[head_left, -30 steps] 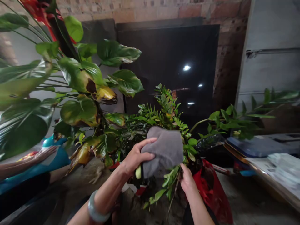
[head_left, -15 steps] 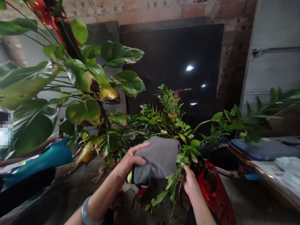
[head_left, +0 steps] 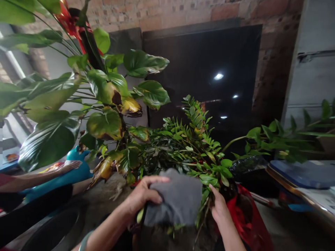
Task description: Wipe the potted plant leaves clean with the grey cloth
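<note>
A brick wall [head_left: 167,14] is seen at the back, with a glossy black panel [head_left: 204,69] leaning against it and ceiling lights reflected in the panel. A large plant [head_left: 104,90] with broad, glossy leaves, some yellowed and browning at the edges, fills the left of the view. Leafy green stems [head_left: 188,146] with small pointed leaflets are spread across the centre, and their lower ends are gathered near the bottom of the view. A grey cloth [head_left: 174,198] is held bunched over these stems, just above the lower ends. Its position is lower along the stems than a moment earlier, so it now sits nearer their ends. The fingers of the left hand [head_left: 145,197] are curled closely over the cloth, and a pale bangle [head_left: 82,245] is partly seen on that wrist. The fingers of the right hand [head_left: 221,209] are closed narrowly around the stems, just beside the cloth. A red plastic bag [head_left: 242,216] lies beyond the right hand on a concrete floor [head_left: 277,226]. A blue lid [head_left: 300,173] is seen at the far right. At the left, another person's hand [head_left: 69,166] rests on a teal object [head_left: 78,170], well apart from the stems, and a black bowl [head_left: 52,226] is seen below it.
</note>
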Demonstrator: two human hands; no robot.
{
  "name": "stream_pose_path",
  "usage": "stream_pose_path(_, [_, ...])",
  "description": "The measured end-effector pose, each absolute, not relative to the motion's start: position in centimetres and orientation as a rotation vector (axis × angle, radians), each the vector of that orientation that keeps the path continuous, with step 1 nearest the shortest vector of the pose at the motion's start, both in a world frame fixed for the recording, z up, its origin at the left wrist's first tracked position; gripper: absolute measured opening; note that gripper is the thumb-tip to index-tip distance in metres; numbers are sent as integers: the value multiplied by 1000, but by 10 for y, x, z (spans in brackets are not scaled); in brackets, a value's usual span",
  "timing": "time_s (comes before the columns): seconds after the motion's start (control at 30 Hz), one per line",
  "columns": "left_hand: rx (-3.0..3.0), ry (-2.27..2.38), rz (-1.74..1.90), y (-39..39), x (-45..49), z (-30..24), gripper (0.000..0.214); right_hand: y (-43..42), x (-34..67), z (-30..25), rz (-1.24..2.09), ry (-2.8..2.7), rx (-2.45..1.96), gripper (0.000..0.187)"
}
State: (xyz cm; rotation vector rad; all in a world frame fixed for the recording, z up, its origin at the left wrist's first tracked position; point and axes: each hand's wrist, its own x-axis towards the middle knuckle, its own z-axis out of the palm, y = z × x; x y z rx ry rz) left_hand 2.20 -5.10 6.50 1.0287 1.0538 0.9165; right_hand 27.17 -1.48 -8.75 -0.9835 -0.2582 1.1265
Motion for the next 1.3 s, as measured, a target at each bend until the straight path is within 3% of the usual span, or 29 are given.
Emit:
stream_pose_path(0.13, [1078,942,1340,-17,20,109,43,-11,270,-88,1106,-247,-1003,32])
stream_pose_path(0.27, [961,1081,1290,-8,24,69,29,-11,266,-88,1121,-247,-1000,32])
stream_pose_path(0.43, [997,1090,986,-51,9,19,47,-16,270,-91,1147,-248,-1005,30])
stream_pose_path(0.63, [1216,935,1396,-42,-1,99,72,-16,271,-84,1164,-195,-1024,32])
stream_pose_path(0.7, [1175,972,1439,-28,0,103,77,-14,269,-81,1172,-177,-1031,30])
stream_pose_path(0.8, [1083,1111,1357,-27,3,67,74,-13,267,-81,1175,-150,-1036,31])
stream_pose_path(0.9, [986,1128,1050,-54,0,17,64,-14,268,-87,1176,-164,-1044,34])
stream_pose_path(1.0, [970,1025,963,-79,-7,6,59,-16,272,-95,1151,-256,-1054,31])
stream_pose_path(1.2, [1004,985,1590,-43,-25,84,68,-11,273,-96,1144,-173,-1044,29])
stream_pose_path(1.3, [883,1013,1641,-23,-27,74,70,-8,271,-96,1153,-146,-1026,28])
